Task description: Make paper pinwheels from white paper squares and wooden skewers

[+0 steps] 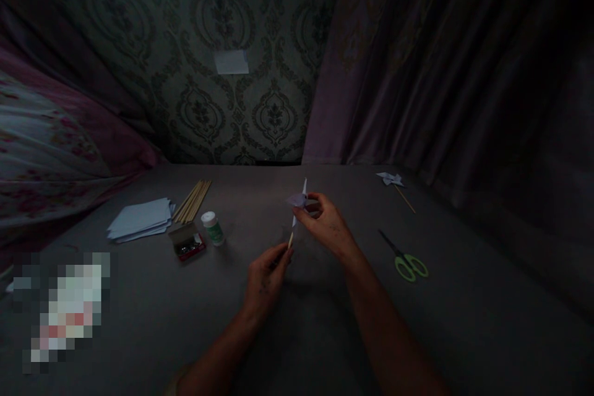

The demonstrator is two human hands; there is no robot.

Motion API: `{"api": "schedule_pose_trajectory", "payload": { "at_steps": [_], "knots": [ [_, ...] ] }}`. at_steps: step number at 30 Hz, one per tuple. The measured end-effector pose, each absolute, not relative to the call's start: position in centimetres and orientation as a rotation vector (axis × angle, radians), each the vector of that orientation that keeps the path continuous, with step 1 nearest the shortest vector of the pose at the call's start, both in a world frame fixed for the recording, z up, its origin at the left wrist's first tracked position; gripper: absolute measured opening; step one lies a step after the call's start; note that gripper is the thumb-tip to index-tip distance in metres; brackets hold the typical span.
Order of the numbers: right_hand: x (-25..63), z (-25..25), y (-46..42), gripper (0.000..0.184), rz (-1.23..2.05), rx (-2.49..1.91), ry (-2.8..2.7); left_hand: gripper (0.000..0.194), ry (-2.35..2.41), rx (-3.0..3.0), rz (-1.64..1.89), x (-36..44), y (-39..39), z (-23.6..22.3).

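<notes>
Near the middle of the table, a white paper pinwheel (297, 200) stands at the top of a thin wooden stick (291, 240). My left hand (268, 269) is closed around the stick's lower part. Above it, my right hand (325, 219) pinches the pinwheel near its centre, thumb in front and fingers behind. The pinwheel's blades look slightly blurred, and whatever joins it to the stick is too small to make out. A second white pinwheel (392, 179) on its own stick lies at the far right of the table.
To the left are a stack of white paper (142, 219), several wooden sticks (193, 201), an open small box of shiny pins (187, 244) and a white-capped glue bottle (212, 229). Green-handled scissors (404, 262) lie right of my hands. Curtains (371, 55) hang beside the patterned wall.
</notes>
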State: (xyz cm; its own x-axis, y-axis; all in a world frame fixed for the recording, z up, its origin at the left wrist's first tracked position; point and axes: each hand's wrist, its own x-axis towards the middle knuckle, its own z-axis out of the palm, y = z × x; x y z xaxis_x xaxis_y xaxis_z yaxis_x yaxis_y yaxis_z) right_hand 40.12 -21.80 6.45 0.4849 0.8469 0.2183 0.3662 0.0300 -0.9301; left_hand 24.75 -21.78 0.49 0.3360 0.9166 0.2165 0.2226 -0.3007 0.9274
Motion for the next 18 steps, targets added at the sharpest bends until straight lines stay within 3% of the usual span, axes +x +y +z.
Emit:
{"api": "schedule_pose_trajectory", "payload": {
  "at_steps": [18],
  "knots": [
    [40.91, 5.98, -21.26, 0.031, 0.459, -1.645, -1.068, 0.030, 1.000, 1.746, 0.969, 24.72, -21.75, 0.15]
  ]
}}
